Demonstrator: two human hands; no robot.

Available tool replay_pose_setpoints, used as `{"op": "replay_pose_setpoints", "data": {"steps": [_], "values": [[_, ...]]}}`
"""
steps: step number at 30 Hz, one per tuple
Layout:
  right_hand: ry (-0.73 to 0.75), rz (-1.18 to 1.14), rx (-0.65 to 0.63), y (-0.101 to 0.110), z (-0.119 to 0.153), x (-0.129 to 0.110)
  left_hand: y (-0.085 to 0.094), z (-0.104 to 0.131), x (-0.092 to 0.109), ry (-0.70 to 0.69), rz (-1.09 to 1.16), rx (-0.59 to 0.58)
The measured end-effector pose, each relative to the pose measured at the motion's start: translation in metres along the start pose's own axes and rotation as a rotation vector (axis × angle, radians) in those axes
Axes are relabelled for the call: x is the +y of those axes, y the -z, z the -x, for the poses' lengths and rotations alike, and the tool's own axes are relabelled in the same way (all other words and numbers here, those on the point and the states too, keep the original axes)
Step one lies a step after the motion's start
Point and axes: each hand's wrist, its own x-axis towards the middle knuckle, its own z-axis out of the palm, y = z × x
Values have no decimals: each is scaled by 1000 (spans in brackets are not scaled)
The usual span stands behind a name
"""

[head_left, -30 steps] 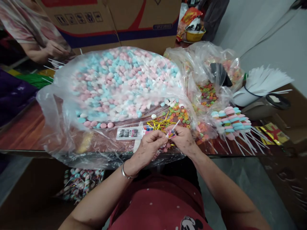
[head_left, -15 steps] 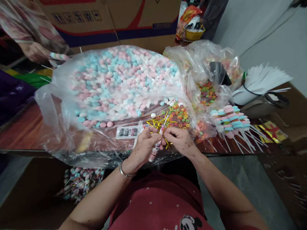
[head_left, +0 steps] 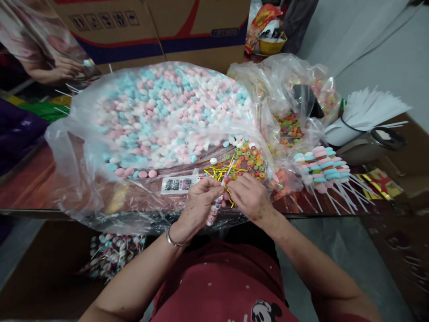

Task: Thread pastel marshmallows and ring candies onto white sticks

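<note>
My left hand (head_left: 201, 202) is closed around a wrapped marshmallow skewer (head_left: 212, 215), its printed clear wrapper hanging below the fingers. The skewer's white stick (head_left: 229, 167) points up and away from me. Against the wrapper's gathered neck, my right hand (head_left: 250, 197) is closed with bent fingers on a gold twist tie (head_left: 232, 202); its fingertips are partly hidden. Just beyond both hands lies a loose pile of gold twist ties (head_left: 214, 171). Ring-shaped gummy candies (head_left: 250, 160) are spread to the right of that pile.
A large clear bag of pink, blue and white marshmallows (head_left: 167, 107) covers much of the table. Unwrapped marshmallow skewers (head_left: 323, 167) are stacked at right, near a cup of white sticks (head_left: 345, 132). Below left sits a box of wrapped skewers (head_left: 115, 252). A co-worker's hand (head_left: 67, 68) is at upper left.
My right hand has turned over the wrapper's neck, its fingers curling further in. My left hand stays nearly in place with the skewer. The co-worker's hand has moved right.
</note>
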Motion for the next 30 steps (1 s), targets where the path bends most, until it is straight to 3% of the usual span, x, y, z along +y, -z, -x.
{"op": "replay_pose_setpoints", "data": {"steps": [2, 4, 7, 10, 12, 15, 20, 21, 23, 26, 28, 30], "values": [[190, 203, 19, 4, 0, 0, 2, -6, 1, 20, -49, -6], [399, 240, 10, 10, -1, 1, 7, -14, 3, 77, -111, -72], [625, 137, -89, 21, -5, 5, 15, -22, 8, 260, -212, -313], [663, 42, -277, 30, -10, 7, 19, -24, 16, 419, -286, -573], [655, 25, -365, 33, -12, 5, 19, -23, 21, 458, -323, -656], [676, 62, -372, 36, -11, 2, 17, -21, 27, 457, -392, -669], [628, 189, -273, 34, -5, -7, 9, -19, 34, 372, -641, -600], [583, 232, -250, 31, -3, -8, 6, -18, 34, 319, -746, -572], [455, 327, -189, 22, -2, -8, -1, -15, 30, 83, -1033, -435], [167, 339, -42, 7, -6, 0, -10, -10, 16, -511, -1410, -106], [-85, 160, 66, 1, -12, 5, -13, -8, 6, -869, -1442, 69], [-323, -134, 149, -1, -20, 5, -13, -5, -1, -1046, -1320, 141]]}}
